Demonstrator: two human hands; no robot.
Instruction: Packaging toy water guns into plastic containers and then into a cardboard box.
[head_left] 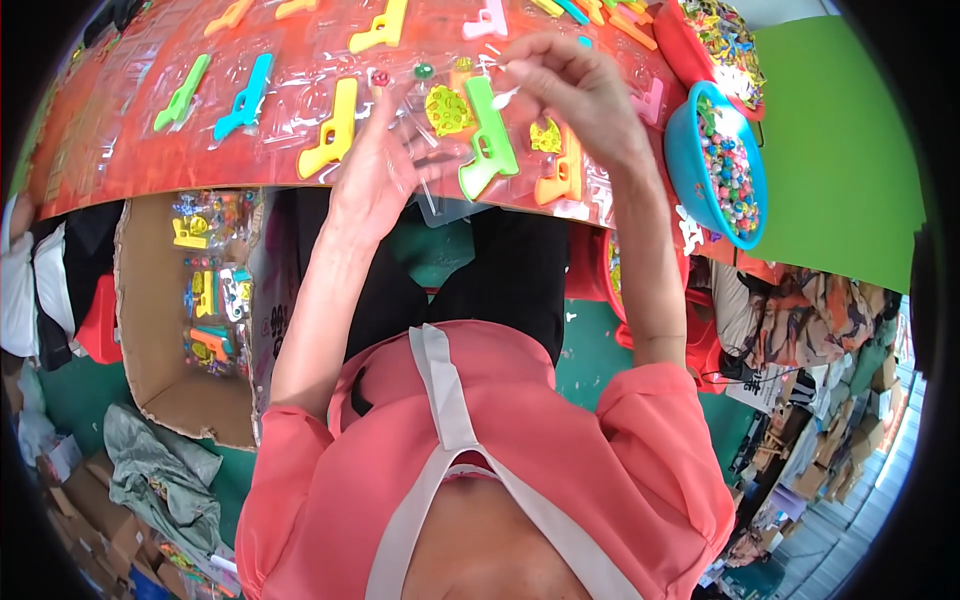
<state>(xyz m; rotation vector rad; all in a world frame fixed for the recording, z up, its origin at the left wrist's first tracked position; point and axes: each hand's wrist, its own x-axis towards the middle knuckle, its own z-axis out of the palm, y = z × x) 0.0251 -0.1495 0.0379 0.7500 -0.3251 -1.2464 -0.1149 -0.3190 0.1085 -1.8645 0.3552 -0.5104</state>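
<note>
In front of me at the table edge is a clear plastic blister tray holding a light green toy gun (489, 140), a yellow patterned disc (447, 110) and a small green ball (424, 71). My left hand (385, 165) is at the tray's left side, fingers spread, some seen through or against the clear plastic; I cannot tell if it presses on it. Over the tray's upper right, my right hand (580, 95) has thumb and fingertips pinched together at a small white piece (505, 98). An orange toy gun (563, 172) and another yellow piece (545, 135) lie below that hand.
More toy guns, yellow (332, 130), blue (244, 98) and green (183, 93), lie in clear trays across the red table. A blue basin (677, 150) of small colourful balls stands right, near a red container (680, 45). Below left, a cardboard box (150, 330) holds filled packs.
</note>
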